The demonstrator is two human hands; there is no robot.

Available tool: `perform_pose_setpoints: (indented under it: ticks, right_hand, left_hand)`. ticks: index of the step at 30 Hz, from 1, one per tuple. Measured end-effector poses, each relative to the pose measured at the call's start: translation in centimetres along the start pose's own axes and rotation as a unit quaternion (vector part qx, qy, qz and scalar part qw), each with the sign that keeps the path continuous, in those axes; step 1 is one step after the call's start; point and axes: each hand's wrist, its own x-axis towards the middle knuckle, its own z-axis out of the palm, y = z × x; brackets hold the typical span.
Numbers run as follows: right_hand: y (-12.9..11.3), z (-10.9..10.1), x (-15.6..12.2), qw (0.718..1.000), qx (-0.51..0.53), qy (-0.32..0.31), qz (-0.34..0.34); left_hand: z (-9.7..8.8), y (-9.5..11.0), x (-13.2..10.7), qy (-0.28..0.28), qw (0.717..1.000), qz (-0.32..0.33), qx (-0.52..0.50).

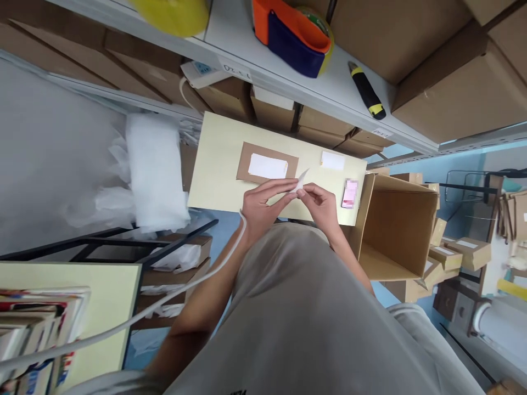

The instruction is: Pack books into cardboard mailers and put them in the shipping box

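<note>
A small white paper slip (302, 179) is pinched between my two hands, near the front edge of the pale yellow table (222, 131). My left hand (265, 203) has its fingers stretched along the slip's left side, with the thumb tip below. From the right, my right hand (321, 207) grips the lower edge between thumb and fingers. Just beyond my left hand lies a flat brown cardboard parcel (242, 159) bearing a white label (267, 165). Another white slip (332, 160) rests farther right, and a phone (349, 193) with a pink, blurred-out screen lies near the right edge.
An open cardboard box (395, 236) stands right of the table. Above, a shelf holds an orange and blue tape dispenser (294, 41) and a utility knife (367, 92). Bubble wrap (154, 170) stands at left. A white cable (173, 296) crosses my left forearm. Books (37, 329) lie lower left.
</note>
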Motion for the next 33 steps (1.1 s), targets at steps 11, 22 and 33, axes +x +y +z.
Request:
perform_pose_setpoints:
  ticks: [11,22,33]
  right_hand:
    - [-0.6,5.2,-0.8,1.0,0.006,-0.021,0.015]
    - [-0.8,9.3,-1.2,0.999,-0.036,0.013,0.02]
    - [-1.0,12.4,-1.1,0.993,-0.116,0.015,0.008]
  left_hand:
    - [-6.5,-0.3,0.7,-0.006,0.976,-0.165,-0.14]
    - [-10.7,-1.3,1.1,-0.056,0.969,-0.175,-0.167]
    - [-13.5,-1.2,-0.3,-0.047,0.928,-0.265,-0.257]
